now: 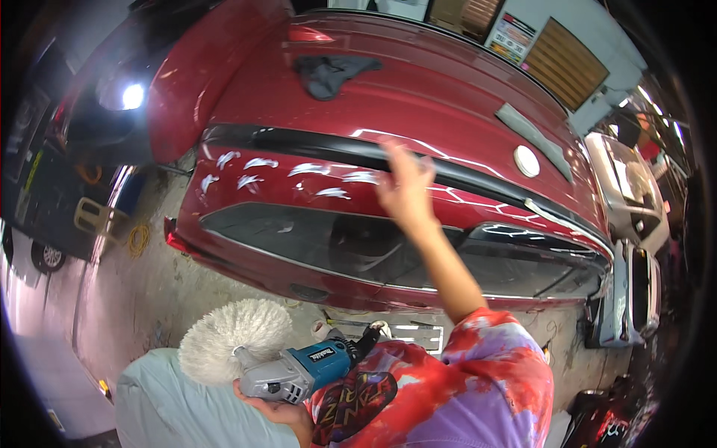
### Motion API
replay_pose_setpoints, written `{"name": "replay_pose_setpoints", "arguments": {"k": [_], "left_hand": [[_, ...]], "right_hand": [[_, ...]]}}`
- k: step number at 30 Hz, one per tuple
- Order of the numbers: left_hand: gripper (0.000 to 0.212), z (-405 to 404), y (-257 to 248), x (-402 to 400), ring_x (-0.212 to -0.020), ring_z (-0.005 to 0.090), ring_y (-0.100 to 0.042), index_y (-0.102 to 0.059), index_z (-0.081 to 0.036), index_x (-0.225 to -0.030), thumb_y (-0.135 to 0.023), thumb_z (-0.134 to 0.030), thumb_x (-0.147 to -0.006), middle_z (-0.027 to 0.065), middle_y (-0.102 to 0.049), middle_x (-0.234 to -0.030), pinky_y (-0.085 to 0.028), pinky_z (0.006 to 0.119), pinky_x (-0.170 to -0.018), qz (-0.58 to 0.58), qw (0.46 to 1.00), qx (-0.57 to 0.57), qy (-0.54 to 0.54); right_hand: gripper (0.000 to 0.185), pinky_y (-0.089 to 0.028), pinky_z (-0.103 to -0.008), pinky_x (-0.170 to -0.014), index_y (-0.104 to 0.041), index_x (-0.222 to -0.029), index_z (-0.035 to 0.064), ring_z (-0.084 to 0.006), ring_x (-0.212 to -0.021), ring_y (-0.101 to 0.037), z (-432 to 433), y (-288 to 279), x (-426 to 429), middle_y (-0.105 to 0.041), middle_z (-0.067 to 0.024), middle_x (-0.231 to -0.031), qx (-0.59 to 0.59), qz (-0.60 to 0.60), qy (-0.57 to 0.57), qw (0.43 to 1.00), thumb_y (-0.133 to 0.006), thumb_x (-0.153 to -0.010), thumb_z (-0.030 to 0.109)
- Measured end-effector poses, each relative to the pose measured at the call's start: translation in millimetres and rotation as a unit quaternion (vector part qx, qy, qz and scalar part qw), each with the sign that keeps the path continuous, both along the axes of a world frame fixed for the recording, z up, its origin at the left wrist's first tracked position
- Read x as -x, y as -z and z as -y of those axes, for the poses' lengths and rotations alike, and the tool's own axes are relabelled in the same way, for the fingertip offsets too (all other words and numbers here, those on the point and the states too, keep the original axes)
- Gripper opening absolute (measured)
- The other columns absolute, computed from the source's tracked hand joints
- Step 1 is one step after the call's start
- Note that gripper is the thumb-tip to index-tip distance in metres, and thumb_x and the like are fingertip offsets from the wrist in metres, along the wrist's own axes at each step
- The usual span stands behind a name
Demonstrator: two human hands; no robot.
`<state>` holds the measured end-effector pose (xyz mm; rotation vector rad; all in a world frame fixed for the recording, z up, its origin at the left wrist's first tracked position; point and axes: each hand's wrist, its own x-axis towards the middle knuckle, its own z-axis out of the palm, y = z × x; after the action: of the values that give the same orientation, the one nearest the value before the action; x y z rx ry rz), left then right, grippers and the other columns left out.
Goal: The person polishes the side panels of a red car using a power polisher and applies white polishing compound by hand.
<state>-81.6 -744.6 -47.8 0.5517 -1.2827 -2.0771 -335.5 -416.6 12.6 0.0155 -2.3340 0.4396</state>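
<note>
My left hand [277,410] is closed around the grey head of a blue Makita polisher [322,361] held against my body. Its fluffy white wool pad [232,339] points up and to the left. My right hand [406,182] reaches over the black roof strip [313,147] of a red car, blurred, its fingers apart; whether it touches the car I cannot tell. Left of it, several white smears [307,168] lie on the red paint between the strip and the side windows [347,241]. A round white-topped container [526,161] stands on the red roof [392,115].
A dark cloth [330,75] and a grey-green folded cloth [532,137] lie on the roof. A whitish strip [560,218] runs near the front side window. Behind the car's rear are a beige plastic chair [99,215] and a coiled yellow hose [138,241]. Other cars stand at the right.
</note>
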Motion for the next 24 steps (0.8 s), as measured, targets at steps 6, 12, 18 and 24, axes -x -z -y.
{"name": "replay_pose_setpoints", "arguments": {"k": [6, 12, 18, 24], "left_hand": [[0.06, -25.4, -7.1, 1.4, -0.126, 0.0293, -0.048, -0.033, -0.007, -0.144, -0.035, -0.051, -0.103, 0.0132, -0.045, -0.138, -0.039, 0.044, -0.106, -0.004, 0.999, -0.008, 0.034], [0.058, -55.6, -16.6, -14.4, -0.121, 0.0268, -0.051, -0.034, -0.007, -0.142, -0.036, -0.049, -0.103, 0.0124, -0.047, -0.135, -0.041, 0.041, -0.103, 0.002, 0.999, 0.023, 0.027], [0.053, -88.2, -24.7, -29.5, -0.114, 0.0249, -0.053, -0.035, -0.006, -0.139, -0.033, -0.046, -0.104, 0.0126, -0.05, -0.126, -0.042, 0.038, -0.099, 0.016, 0.999, 0.039, 0.023], [0.051, -107.7, -23.7, -42.3, -0.104, 0.0191, -0.049, -0.038, -0.002, -0.132, -0.032, -0.043, -0.103, 0.0112, -0.049, -0.113, -0.037, 0.032, -0.095, 0.021, 0.996, 0.085, 0.033]], "right_hand": [[0.095, -0.052, -0.046, -0.082, -0.026, -0.152, 0.0215, -0.0347, -0.098, -0.065, -268.1, -21.0, -47.7, -0.065, -0.0164, -0.118, -0.061, 0.09, 0.276, 0.955, -0.077, -0.073, 0.009], [0.1, -0.041, -0.0586, -0.094, -0.012, -0.155, 0.0301, -0.0308, -0.11, -0.063, -362.3, 23.6, -66.8, -0.067, -0.0147, -0.115, -0.085, 0.283, 0.304, 0.906, -0.071, -0.077, 0.009], [0.097, -0.053, -0.0482, -0.084, -0.021, -0.153, 0.0313, -0.0372, -0.102, -0.066, -376.6, 29.1, -57.0, -0.067, -0.0175, -0.112, -0.098, 0.204, 0.225, 0.948, -0.061, -0.073, -0.006], [0.093, -0.055, -0.0484, -0.076, -0.026, -0.151, 0.0366, -0.0373, -0.089, -0.069, -410.2, 35.3, -52.8, -0.07, -0.0187, -0.105, -0.081, 0.15, 0.148, 0.974, -0.052, -0.075, -0.011]]}}
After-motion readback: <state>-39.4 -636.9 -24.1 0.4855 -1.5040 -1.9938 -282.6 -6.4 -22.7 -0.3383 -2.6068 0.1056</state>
